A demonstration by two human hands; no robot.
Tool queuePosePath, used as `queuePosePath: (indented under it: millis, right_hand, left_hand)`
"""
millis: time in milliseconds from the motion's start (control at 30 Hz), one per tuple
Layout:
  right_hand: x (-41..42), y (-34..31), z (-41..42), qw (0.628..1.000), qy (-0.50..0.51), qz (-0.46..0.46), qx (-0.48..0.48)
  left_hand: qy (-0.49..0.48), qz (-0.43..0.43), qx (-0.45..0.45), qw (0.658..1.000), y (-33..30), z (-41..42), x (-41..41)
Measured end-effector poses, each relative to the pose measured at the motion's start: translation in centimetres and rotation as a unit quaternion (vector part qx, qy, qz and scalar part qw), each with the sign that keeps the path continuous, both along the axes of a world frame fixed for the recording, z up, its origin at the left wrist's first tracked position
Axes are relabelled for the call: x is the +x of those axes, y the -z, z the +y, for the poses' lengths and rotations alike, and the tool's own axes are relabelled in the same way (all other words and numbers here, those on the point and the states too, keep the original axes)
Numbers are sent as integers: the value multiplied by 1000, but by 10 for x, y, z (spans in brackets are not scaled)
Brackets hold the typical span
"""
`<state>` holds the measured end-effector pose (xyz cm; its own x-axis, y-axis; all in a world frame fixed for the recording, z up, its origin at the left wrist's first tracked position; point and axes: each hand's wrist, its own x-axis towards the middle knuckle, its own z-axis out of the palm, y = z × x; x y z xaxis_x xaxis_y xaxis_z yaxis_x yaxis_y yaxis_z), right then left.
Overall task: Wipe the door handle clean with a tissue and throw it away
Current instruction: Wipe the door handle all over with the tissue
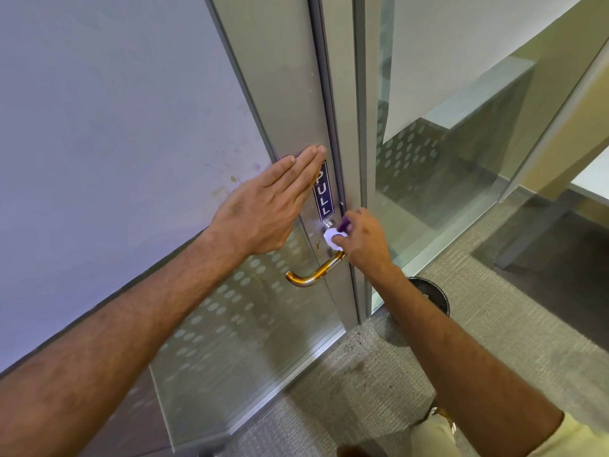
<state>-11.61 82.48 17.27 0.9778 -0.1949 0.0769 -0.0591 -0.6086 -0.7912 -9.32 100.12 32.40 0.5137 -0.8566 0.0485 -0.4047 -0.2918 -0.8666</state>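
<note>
From the head camera, the wiping is under way and the throwing away is not yet done. The right hand (361,237) has its fingers curled round a small crumpled white tissue (333,239) and presses it on the top end of the door handle (313,272), where the handle meets its round mount just below the blue PULL sign (324,192). The lower curved part of the handle is bare, so most of its length looks left to wipe, though how clean it is cannot be told. The left hand (263,206) lies flat and open on the door frame (280,94), fingers straight and together, holding nothing; it appears to steady the door.

The handle is a smooth round metal tube bent into a hook, glossy, with a gold-tinted shine. The frame is brushed grey metal, and the panel beside it is frosted glass with a band of pale dots. The tissue is thin, soft and bunched. On the grey carpet floor (494,324), near the foot of the frame, stands a dark round bin (431,293), partly hidden behind the right forearm, a likely place for the tissue.
</note>
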Motion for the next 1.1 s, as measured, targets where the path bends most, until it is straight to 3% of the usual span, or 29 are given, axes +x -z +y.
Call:
queuePosePath:
  millis: [200,400,700,900,1100]
  right_hand:
    - [-1,-3,-19,993,-103,13,-48]
    - [2,2,-35,959,-261,-41,-103]
    - [0,-2,-47,928,-334,-10,-166]
    - [-13,9,-24,941,-315,4,-123]
    - [-28,17,-7,966,-219,-25,-133]
  left_hand:
    - [3,-1,-2,1000,0,1,1]
    - [6,-5,-3,1000,0,0,1]
    - [2,-2,2,1000,0,1,0]
    - [6,-3,-3,1000,-1,0,1]
    - [7,-4,-6,1000,0,0,1]
